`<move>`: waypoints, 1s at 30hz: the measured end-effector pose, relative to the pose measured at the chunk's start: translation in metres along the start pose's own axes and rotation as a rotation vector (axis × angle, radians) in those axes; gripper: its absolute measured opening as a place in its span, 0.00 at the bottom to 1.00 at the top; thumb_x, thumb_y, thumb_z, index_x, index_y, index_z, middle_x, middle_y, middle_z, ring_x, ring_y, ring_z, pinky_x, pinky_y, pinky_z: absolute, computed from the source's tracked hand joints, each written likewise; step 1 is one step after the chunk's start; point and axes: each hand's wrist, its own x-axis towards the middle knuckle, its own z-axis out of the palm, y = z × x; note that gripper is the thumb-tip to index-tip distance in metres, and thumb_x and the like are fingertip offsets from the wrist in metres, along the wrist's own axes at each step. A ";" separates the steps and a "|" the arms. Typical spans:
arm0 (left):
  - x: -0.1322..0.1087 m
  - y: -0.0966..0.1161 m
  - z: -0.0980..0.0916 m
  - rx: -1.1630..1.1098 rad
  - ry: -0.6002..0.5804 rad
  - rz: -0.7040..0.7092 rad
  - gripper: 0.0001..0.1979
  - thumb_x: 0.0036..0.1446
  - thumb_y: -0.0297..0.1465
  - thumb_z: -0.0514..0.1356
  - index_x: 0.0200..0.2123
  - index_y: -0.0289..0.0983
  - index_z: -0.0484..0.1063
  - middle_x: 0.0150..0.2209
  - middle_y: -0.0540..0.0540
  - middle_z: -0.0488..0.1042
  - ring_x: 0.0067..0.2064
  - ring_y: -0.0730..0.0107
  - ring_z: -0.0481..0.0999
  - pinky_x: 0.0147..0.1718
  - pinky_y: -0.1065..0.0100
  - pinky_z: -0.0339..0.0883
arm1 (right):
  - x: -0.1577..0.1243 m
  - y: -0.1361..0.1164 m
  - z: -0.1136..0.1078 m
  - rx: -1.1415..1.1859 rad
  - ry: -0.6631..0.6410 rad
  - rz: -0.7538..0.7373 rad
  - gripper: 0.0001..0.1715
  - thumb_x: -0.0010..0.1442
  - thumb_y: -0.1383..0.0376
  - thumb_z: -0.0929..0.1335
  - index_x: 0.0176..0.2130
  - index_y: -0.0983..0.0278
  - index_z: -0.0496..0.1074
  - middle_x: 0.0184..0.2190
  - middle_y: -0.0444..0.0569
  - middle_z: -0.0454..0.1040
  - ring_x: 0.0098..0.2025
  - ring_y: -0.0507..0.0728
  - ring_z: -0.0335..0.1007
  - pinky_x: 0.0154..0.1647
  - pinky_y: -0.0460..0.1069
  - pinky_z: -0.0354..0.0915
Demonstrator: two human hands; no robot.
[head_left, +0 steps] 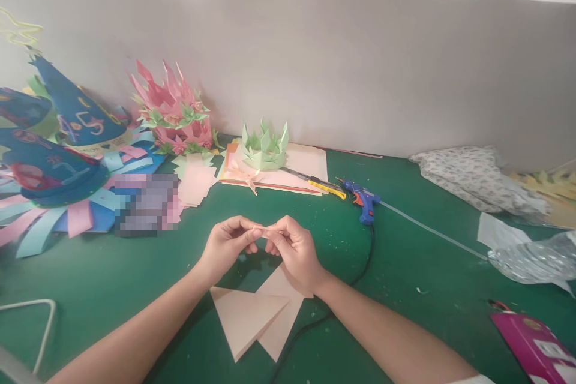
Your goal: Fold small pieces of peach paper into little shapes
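Observation:
Between the fingertips of both hands is a small piece of pale peach paper (270, 229), mostly covered by the fingers. My left hand (229, 246) pinches its left end, and my right hand (294, 249) pinches the right end. Both are held just above the green table, close together. Below them lie a few folded peach paper triangles (247, 315), overlapping one another; part of one is under my right wrist.
Behind the hands, a green paper crown (264, 150) stands on stacked paper sheets (310, 165) beside a yellow utility knife (330, 188). A blue glue gun (363, 199) trails a black cord. Decorated blue hats (81, 105) and pink paper crowns (173, 108) crowd the left; a plastic bottle (533, 257) lies right.

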 end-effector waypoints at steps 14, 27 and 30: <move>0.007 -0.007 -0.003 -0.078 -0.037 0.054 0.16 0.50 0.36 0.62 0.42 0.38 0.69 0.37 0.47 0.73 0.41 0.69 0.72 0.44 0.66 0.65 | 0.010 0.004 -0.004 -0.099 0.028 -0.032 0.09 0.58 0.61 0.64 0.36 0.62 0.71 0.36 0.48 0.74 0.38 0.54 0.70 0.41 0.49 0.66; 0.007 -0.005 -0.001 -0.069 -0.008 0.082 0.15 0.48 0.33 0.62 0.41 0.39 0.67 0.43 0.47 0.69 0.39 0.70 0.71 0.35 0.70 0.66 | 0.011 0.013 -0.004 -0.041 0.132 -0.015 0.07 0.59 0.64 0.62 0.39 0.61 0.66 0.33 0.47 0.72 0.32 0.52 0.70 0.32 0.47 0.68; 0.007 -0.005 -0.001 -0.118 -0.020 0.098 0.13 0.48 0.33 0.62 0.38 0.38 0.67 0.40 0.49 0.67 0.35 0.73 0.70 0.32 0.72 0.66 | 0.011 0.013 -0.005 -0.094 0.146 -0.033 0.06 0.59 0.65 0.62 0.38 0.61 0.66 0.34 0.47 0.72 0.35 0.53 0.69 0.35 0.47 0.67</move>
